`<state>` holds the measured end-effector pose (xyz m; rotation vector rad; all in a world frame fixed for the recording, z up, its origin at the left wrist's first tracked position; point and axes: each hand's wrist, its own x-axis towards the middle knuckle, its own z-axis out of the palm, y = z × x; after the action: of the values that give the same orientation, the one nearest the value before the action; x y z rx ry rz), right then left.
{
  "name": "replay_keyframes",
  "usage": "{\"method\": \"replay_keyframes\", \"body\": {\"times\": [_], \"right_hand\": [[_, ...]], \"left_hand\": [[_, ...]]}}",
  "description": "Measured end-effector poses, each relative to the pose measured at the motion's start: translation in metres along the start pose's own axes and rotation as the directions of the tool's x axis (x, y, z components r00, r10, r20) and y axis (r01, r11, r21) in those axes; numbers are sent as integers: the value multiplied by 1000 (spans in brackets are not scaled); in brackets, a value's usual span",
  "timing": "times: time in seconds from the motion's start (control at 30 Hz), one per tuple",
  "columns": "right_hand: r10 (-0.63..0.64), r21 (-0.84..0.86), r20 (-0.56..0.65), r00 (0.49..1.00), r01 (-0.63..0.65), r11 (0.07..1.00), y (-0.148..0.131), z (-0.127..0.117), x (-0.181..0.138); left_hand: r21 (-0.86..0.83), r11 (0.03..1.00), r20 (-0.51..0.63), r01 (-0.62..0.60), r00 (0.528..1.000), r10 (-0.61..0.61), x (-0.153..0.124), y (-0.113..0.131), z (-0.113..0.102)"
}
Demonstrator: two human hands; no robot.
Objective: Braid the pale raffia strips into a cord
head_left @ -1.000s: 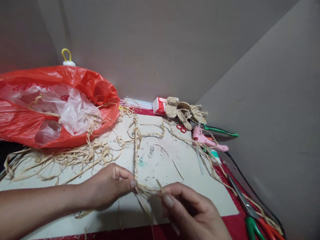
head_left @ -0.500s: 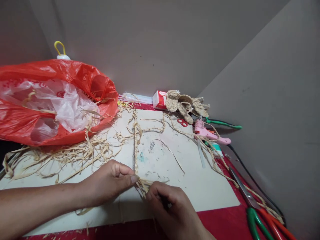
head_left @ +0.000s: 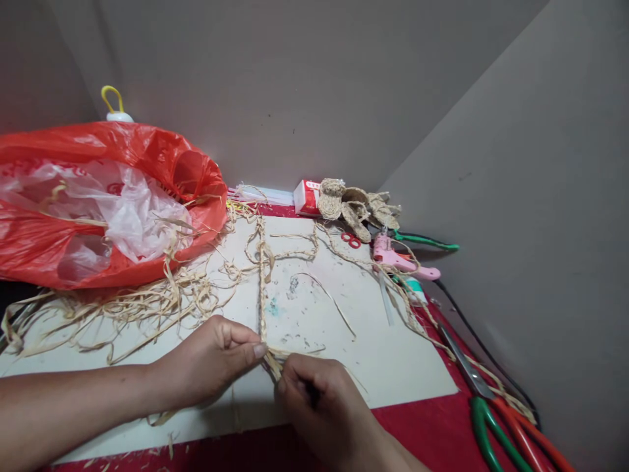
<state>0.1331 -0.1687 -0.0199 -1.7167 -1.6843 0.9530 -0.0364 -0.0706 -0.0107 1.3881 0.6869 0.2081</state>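
A straw-coloured raffia braid point(head_left: 262, 295) runs straight away from me over the white board point(head_left: 413, 367). At its near end, my left hand point(head_left: 221, 357) pinches the braid between thumb and forefinger. Loose raffia strands point(head_left: 273, 364) fan out from that pinch toward my right hand point(head_left: 319, 393), whose curled fingers grip their ends close beside the left. Farther back, the braid meets a looped cord of the same fibre. Part of the strands is hidden inside my right fist.
A red plastic bag point(head_left: 147, 147) stands at the left, with tangled raffia point(head_left: 147, 308) before it. Scissors point(head_left: 484, 387) lie at the right edge. A pink glue gun point(head_left: 400, 262), braided straw pieces point(head_left: 356, 206) and a red-and-white box point(head_left: 307, 197) are at the back.
My right hand has shifted slightly left and closer to the left hand, drawing the strands together. The left hand keeps its pinch. The whole view has shifted a little.
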Motion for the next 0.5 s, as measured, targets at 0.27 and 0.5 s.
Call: {"method": "replay_keyframes", "body": {"times": [0.27, 0.5], "right_hand": [[20, 21, 113, 993, -23, 1000, -9, -15, -7], [-148, -98, -281, 948, 125, 987, -30, -48, -8]], "left_hand": [[14, 996, -35, 89, 995, -88, -2, -3, 2], [10, 996, -16, 89, 996, -89, 0, -2, 2]]}}
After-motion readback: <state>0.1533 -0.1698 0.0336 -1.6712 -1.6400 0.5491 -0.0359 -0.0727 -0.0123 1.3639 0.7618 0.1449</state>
